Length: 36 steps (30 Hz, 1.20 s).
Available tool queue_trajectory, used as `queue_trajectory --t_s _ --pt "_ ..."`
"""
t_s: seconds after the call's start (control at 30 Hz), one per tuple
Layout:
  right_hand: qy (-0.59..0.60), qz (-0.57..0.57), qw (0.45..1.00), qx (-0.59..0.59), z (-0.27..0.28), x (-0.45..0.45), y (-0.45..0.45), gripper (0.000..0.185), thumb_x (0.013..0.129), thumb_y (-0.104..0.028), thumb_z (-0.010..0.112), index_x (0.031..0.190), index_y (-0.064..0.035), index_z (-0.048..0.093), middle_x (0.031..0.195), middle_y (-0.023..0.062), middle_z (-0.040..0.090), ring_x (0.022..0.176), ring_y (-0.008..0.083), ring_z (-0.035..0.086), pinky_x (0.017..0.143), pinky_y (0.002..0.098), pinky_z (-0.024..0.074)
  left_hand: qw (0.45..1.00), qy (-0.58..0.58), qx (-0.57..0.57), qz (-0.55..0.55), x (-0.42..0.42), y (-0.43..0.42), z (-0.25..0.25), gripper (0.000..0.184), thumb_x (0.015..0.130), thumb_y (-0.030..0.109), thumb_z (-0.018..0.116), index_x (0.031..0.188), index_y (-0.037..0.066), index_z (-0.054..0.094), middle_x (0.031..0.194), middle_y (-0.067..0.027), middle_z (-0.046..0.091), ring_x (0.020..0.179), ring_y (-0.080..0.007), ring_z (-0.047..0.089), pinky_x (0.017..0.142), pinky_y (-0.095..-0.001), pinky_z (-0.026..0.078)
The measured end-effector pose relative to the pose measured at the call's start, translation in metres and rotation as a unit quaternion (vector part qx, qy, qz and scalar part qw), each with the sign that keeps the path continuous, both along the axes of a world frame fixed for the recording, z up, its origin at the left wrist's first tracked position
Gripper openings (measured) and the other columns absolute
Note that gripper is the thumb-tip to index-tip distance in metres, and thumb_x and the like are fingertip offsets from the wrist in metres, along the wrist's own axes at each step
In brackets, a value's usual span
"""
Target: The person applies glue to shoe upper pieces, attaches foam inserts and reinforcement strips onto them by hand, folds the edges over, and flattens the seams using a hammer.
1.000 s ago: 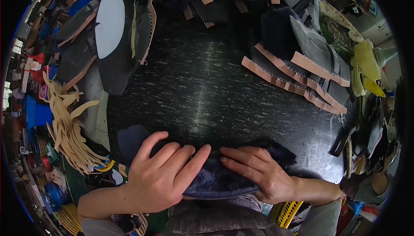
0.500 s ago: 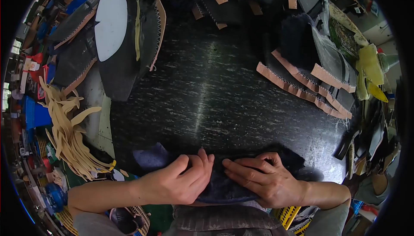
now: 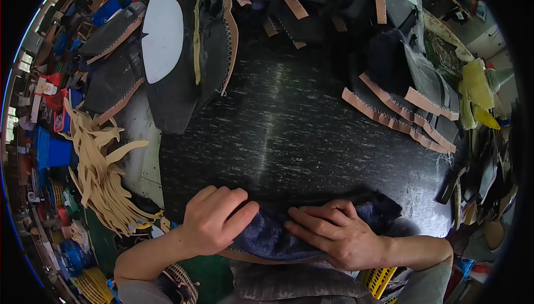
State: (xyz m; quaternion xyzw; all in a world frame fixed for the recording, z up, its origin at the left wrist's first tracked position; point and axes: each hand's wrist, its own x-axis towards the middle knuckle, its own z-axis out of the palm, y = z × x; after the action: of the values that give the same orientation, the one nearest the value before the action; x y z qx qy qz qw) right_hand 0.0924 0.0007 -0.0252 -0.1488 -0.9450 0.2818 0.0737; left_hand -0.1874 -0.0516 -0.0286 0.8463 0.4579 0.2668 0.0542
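Note:
At the near edge of the dark worktop lies a dark blue fleecy piece (image 3: pixel 272 234), probably a shoe upper, with a stitched brown strip along its near edge. My left hand (image 3: pixel 219 218) has its fingers curled on the piece's left part, gripping it. Bent fingers of my right hand (image 3: pixel 336 234) press over the piece's right half, the thumb partly tucked out of sight. The far side of the fleece turns up toward the black-flecked worktop (image 3: pixel 267 131).
Several black pieces with brown stitched edges (image 3: pixel 389 120) lie at the right. More black pieces (image 3: pixel 119 76) and a white template (image 3: pixel 162 37) sit at the left. Tan strips (image 3: pixel 103 176) hang in a bundle there. A yellow basket (image 3: pixel 375 282) stands below.
My left hand has moved left and slightly up along the fleecy piece, uncovering more of its middle. My right hand stays nearly in place. The view has shifted slightly.

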Motion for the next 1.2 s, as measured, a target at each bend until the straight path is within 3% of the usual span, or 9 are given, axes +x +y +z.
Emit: queue_trajectory --t_s 0.17,0.4,0.57,0.67,0.7,0.8,0.87,0.97,1.2 --pt "-0.007 0.005 0.997 0.078 -0.002 0.001 -0.005 0.067 0.072 -0.028 0.070 0.137 -0.0118 0.062 0.148 0.0042 0.051 0.126 0.0169 0.052 0.100 0.0395 0.0364 0.991 0.117 0.025 -0.052 -0.007 -0.008 -0.003 0.015 0.077 0.009 0.066 0.090 0.005 0.072 0.086 -0.0087 0.062 0.067 -0.0167 0.058 0.056 -0.0282 0.046" --pt "-0.042 0.012 0.998 0.046 0.013 -0.004 -0.001 0.051 0.081 -0.027 0.069 0.130 -0.0126 0.066 0.140 0.0014 0.056 0.125 0.0129 0.053 0.102 0.0364 0.0403 0.972 0.204 0.062 -0.095 -0.012 -0.015 0.006 0.022 0.085 0.007 0.061 0.099 -0.003 0.074 0.105 -0.0099 0.072 0.102 -0.0207 0.068 0.097 -0.0342 0.055" --pt "0.001 -0.002 0.984 0.176 0.006 0.024 -0.021 0.040 0.080 -0.025 0.070 0.116 -0.0095 0.072 0.125 0.0024 0.064 0.116 0.0146 0.059 0.096 0.0372 0.0495 0.973 0.070 -0.212 -0.054 -0.022 -0.037 0.017 0.049 0.081 0.024 0.071 0.122 -0.003 0.066 0.143 -0.0176 0.055 0.127 -0.0308 0.058 0.105 -0.0436 0.048" --pt "0.025 0.027 0.980 0.193 0.011 0.017 -0.009 0.036 0.081 -0.022 0.070 0.112 -0.0062 0.071 0.116 0.0061 0.067 0.110 0.0178 0.063 0.090 0.0361 0.0535 0.980 0.148 -0.120 -0.059 -0.021 -0.044 0.001 0.062 0.076 0.027 0.077 0.129 -0.002 0.062 0.146 -0.0176 0.052 0.127 -0.0325 0.057 0.105 -0.0460 0.046" --pt "0.038 0.030 0.985 0.164 0.017 0.017 -0.004 0.035 0.080 -0.022 0.071 0.111 -0.0052 0.071 0.115 0.0079 0.067 0.104 0.0199 0.065 0.087 0.0355 0.0548 0.986 -0.011 -0.153 -0.069 -0.026 -0.035 0.004 0.054 0.077 0.022 0.076 0.124 -0.001 0.064 0.137 -0.0175 0.057 0.120 -0.0316 0.060 0.098 -0.0436 0.049" --pt "0.056 -0.106 0.989 -0.083 0.077 0.027 0.020 0.030 0.084 -0.018 0.074 0.108 -0.0006 0.069 0.096 0.0104 0.068 0.088 0.0195 0.067 0.070 0.0310 0.0542 0.903 -0.347 -0.245 -0.055 -0.048 -0.015 0.034 0.043 0.085 0.018 0.071 0.122 -0.001 0.061 0.131 -0.0196 0.059 0.110 -0.0249 0.063 0.093 -0.0367 0.050" --pt "-0.015 -0.221 0.924 -0.312 0.105 0.046 0.038 0.028 0.096 -0.023 0.071 0.107 0.0024 0.066 0.080 0.0033 0.064 0.081 0.0071 0.059 0.066 0.0244 0.0473 0.737 -0.655 -0.130 0.106 -0.015 0.017 0.042 0.051 0.092 0.024 0.067 0.134 0.000 0.050 0.130 -0.0176 0.059 0.112 -0.0231 0.061 0.096 -0.0373 0.048" --pt "0.168 -0.285 0.804 -0.495 0.065 0.057 0.028 0.029 0.098 -0.027 0.069 0.107 0.0007 0.067 0.090 -0.0055 0.062 0.083 0.0033 0.054 0.078 0.0207 0.0447 0.601 -0.683 -0.406 -0.088 0.033 0.014 -0.018 0.056 0.094 0.024 0.069 0.139 0.002 0.045 0.132 -0.0127 0.058 0.123 -0.0230 0.056 0.106 -0.0397 0.044" --pt "0.241 -0.271 0.722 -0.590 0.029 0.085 0.014 0.029 0.101 -0.024 0.063 0.116 0.0010 0.065 0.103 -0.0001 0.069 0.095 0.0046 0.059 0.085 0.0234 0.0485 0.534 -0.659 -0.528 -0.032 0.126 0.022 0.026 0.054 0.085 0.007 0.078 0.132 0.000 0.053 0.126 -0.0093 0.063 0.116 -0.0180 0.061 0.100 -0.0332 0.049"
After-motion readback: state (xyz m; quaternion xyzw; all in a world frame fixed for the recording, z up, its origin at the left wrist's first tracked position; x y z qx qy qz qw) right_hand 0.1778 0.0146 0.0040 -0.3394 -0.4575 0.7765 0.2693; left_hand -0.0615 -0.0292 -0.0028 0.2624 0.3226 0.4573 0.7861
